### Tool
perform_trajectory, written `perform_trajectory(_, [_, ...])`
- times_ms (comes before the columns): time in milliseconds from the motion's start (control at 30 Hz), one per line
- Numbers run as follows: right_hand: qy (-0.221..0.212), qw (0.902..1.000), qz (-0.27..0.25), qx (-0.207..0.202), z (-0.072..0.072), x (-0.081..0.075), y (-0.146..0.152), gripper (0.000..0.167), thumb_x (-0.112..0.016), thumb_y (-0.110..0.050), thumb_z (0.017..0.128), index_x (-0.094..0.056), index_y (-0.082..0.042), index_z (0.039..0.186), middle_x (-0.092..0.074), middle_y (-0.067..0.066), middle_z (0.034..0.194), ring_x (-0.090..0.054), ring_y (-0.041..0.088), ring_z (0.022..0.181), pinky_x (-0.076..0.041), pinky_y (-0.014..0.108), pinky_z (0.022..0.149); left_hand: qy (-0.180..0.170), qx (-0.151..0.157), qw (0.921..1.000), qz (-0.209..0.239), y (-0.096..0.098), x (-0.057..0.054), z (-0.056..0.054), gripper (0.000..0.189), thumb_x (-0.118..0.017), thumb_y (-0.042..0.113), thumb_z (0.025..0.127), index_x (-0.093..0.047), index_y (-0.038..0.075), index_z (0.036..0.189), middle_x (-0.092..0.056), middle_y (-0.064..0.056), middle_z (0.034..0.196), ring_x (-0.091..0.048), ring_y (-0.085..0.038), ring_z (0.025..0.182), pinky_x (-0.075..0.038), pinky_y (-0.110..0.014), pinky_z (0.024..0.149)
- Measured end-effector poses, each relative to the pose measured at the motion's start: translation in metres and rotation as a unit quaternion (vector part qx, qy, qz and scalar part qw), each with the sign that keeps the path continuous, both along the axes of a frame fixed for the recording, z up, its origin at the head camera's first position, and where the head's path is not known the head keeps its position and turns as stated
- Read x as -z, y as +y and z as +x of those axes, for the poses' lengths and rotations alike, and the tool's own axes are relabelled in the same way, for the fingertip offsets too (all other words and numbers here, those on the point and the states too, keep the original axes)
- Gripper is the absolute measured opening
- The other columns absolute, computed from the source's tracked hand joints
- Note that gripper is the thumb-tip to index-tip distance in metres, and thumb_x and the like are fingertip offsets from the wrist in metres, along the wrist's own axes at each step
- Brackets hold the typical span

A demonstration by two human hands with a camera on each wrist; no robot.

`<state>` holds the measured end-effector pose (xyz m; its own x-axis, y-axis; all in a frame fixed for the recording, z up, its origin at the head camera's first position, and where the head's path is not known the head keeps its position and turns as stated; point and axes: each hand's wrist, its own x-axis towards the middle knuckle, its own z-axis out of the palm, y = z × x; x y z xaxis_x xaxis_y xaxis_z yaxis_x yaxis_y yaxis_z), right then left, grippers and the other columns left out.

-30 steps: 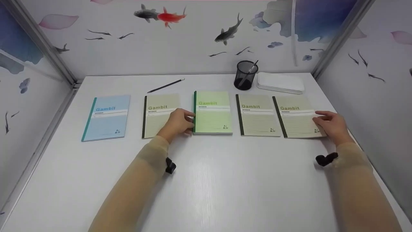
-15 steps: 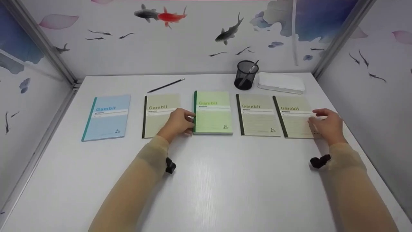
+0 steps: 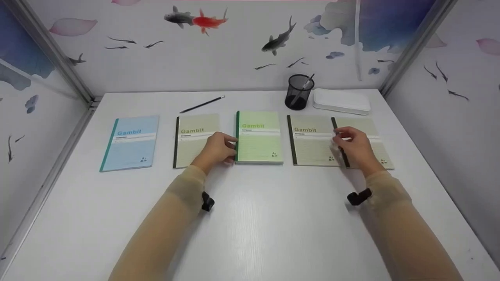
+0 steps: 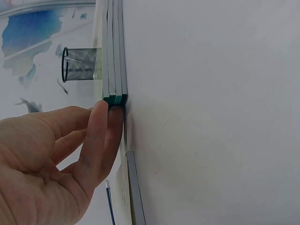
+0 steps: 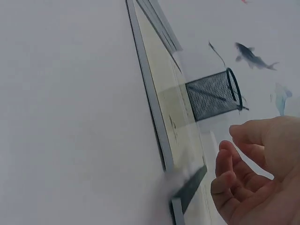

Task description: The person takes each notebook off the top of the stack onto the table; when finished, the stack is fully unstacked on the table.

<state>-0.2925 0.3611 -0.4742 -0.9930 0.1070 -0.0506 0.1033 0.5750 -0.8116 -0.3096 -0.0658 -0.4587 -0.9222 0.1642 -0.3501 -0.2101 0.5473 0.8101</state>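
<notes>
A stack of green notebooks (image 3: 258, 136) with dark green spines lies mid-table. My left hand (image 3: 217, 148) rests at its left side; in the left wrist view its fingertips (image 4: 99, 112) touch the spine ends of several stacked books. Partly under that hand lies an olive notebook (image 3: 195, 123). My right hand (image 3: 355, 147) hovers over the black spine of the far-right olive notebook (image 3: 377, 152), beside another olive notebook (image 3: 312, 148). In the right wrist view, the right hand's fingers are loosely bent with nothing between them.
A blue notebook (image 3: 131, 144) lies at the left. Behind the row are a black pencil (image 3: 202, 104), a mesh pen cup (image 3: 299, 92) holding a pen, and a white case (image 3: 341, 102). Printed wall panels border the table at the back and sides.
My right hand has left the right edge of the far-right olive notebook and moved left across it to its spine. My left hand stays beside the green stack.
</notes>
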Motion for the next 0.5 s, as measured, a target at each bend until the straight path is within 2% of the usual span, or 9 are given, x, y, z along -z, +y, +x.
perform_trajectory(133, [-0.008, 0.9987, -0.024, -0.043, -0.005, -0.001, -0.023, 0.041, -0.063, -0.022, 0.103, -0.059, -0.006, 0.141, -0.063, 0.015, 0.123, -0.067, 0.016, 0.09, -0.058, 0.023, 0.072, -0.002, -0.003, 1.0, -0.005, 0.001, -0.001, 0.0, 0.05, -0.07, 0.0, 0.094, -0.061, 0.007, 0.142, -0.066, -0.013, 0.12, -0.072, -0.019, 0.084, -0.063, -0.028, 0.072])
perform_trajectory(267, [-0.029, 0.9955, -0.044, -0.078, -0.014, 0.0, -0.05, 0.041, -0.062, -0.016, 0.104, -0.057, -0.005, 0.143, -0.063, 0.019, 0.127, -0.068, 0.017, 0.091, -0.059, 0.024, 0.072, -0.005, -0.003, 0.9999, -0.01, 0.001, -0.002, 0.0, 0.05, -0.07, 0.001, 0.094, -0.06, 0.007, 0.143, -0.065, -0.013, 0.12, -0.071, -0.019, 0.083, -0.063, -0.027, 0.072])
perform_trajectory(500, [-0.056, 0.9906, -0.092, -0.084, -0.031, 0.005, -0.095, 0.04, -0.062, -0.015, 0.103, -0.058, -0.007, 0.142, -0.062, 0.013, 0.122, -0.067, 0.019, 0.093, -0.059, 0.024, 0.075, 0.001, 0.003, 0.9999, -0.016, 0.0, 0.0, -0.001, 0.05, -0.071, 0.001, 0.094, -0.061, 0.008, 0.142, -0.066, -0.013, 0.119, -0.072, -0.019, 0.085, -0.063, -0.027, 0.072])
